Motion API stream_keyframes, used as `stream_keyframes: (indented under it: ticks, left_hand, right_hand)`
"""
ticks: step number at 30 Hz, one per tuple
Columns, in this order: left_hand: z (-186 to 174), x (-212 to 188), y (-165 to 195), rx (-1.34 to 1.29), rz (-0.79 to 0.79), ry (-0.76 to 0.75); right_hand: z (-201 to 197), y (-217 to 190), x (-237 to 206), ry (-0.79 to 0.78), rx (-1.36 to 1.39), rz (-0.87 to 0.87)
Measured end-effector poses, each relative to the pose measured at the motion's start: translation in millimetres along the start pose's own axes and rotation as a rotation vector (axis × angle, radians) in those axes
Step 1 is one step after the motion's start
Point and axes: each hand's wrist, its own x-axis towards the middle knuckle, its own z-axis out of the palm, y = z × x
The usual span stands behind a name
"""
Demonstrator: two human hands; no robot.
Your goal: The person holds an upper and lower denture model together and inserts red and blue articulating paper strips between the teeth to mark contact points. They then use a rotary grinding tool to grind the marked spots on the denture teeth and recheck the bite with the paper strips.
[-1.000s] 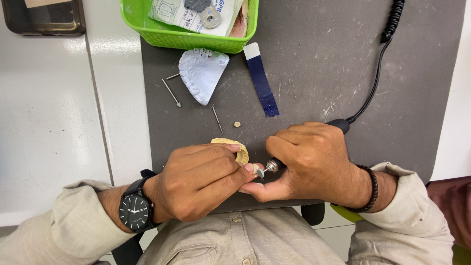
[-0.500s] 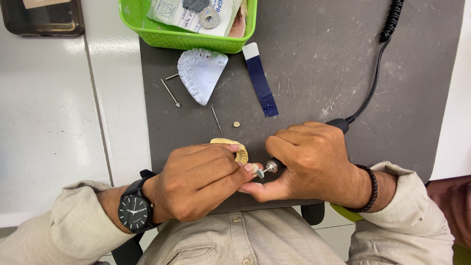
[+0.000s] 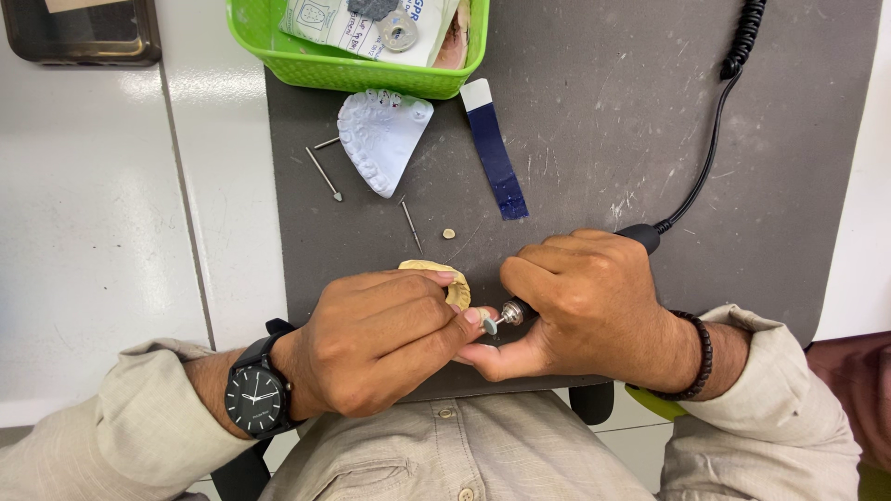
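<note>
The hands worked at the near edge of the scuffed grey mat (image 3: pixel 594 139), whose far right stretch lay open. The left hand (image 3: pixel 376 339) closed its grip on a yellowish, arch-shaped dental cast (image 3: pixel 454 283), hard and ridged, just over that edge. The right hand (image 3: pixel 589 306) gripped a rotary handpiece (image 3: pixel 516 311), its small grinding tip touching the cast. A white plaster model (image 3: pixel 380 139) lay beside a green basket (image 3: pixel 357 65).
</note>
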Motion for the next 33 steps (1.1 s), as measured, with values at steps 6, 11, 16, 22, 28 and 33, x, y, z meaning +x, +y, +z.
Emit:
stream_keyframes:
  ticks: [6,11,16,22,28,33]
  left_hand:
    - [-0.7,0.3,0.5,0.005,-0.003,-0.001]
    - [-0.1,0.4,1.1,0.017,-0.013,-0.005]
    - [-0.1,-0.3,0.5,0.019,-0.009,-0.009]
    - [0.2,-1.2,-0.5,0.002,-0.001,0.003]
    - [0.3,-0.5,1.5,0.010,-0.018,0.002]
    - [-0.9,-0.5,0.2,0.010,-0.009,-0.007]
  right_hand:
    - [1.0,-0.4,0.8,0.018,0.002,-0.011]
    - [-2.4,1.0,-0.9,0.032,-0.001,-0.002]
    - [0.0,1.2,0.1,0.018,-0.004,0.004]
    - [0.7,0.2,0.4,0.009,0.007,-0.003]
    - [-0.1,-0.7,0.5,0.031,0.010,-0.013]
    - [-2.4,0.8,0.3,0.024,0.004,0.000]
